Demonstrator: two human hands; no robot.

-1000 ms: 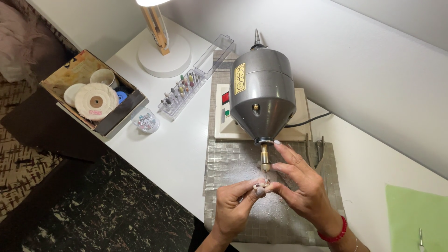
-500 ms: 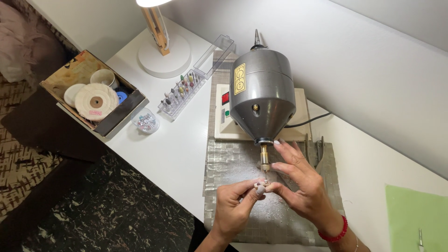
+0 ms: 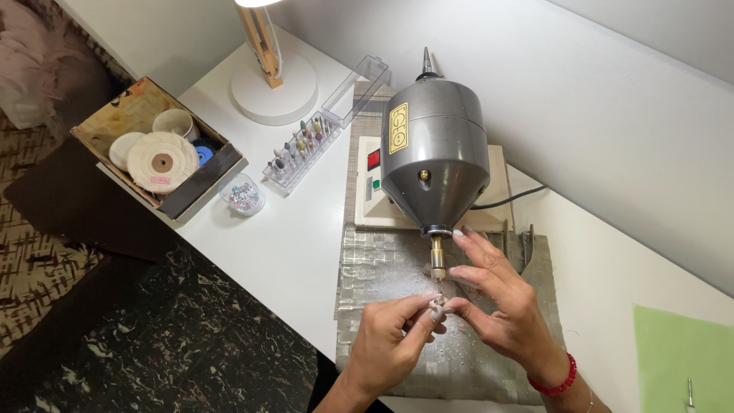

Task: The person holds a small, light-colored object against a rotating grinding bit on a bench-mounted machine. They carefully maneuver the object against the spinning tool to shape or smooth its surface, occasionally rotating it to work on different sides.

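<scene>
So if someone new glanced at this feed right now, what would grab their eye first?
The big grey polishing motor at centre, its spindle pointing down toward the hands. Just below it, the left hand and right hand pinch a small pale piece together over a silvery mat. At upper left, a box of white buffing wheels.

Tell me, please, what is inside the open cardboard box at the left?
The cardboard box holds a round white buffing wheel, another white disc, a white cup and something blue; whatever lies underneath is covered.

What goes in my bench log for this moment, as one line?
left hand: pinching small piece | right hand: steadying it | at: motor spindle
</scene>
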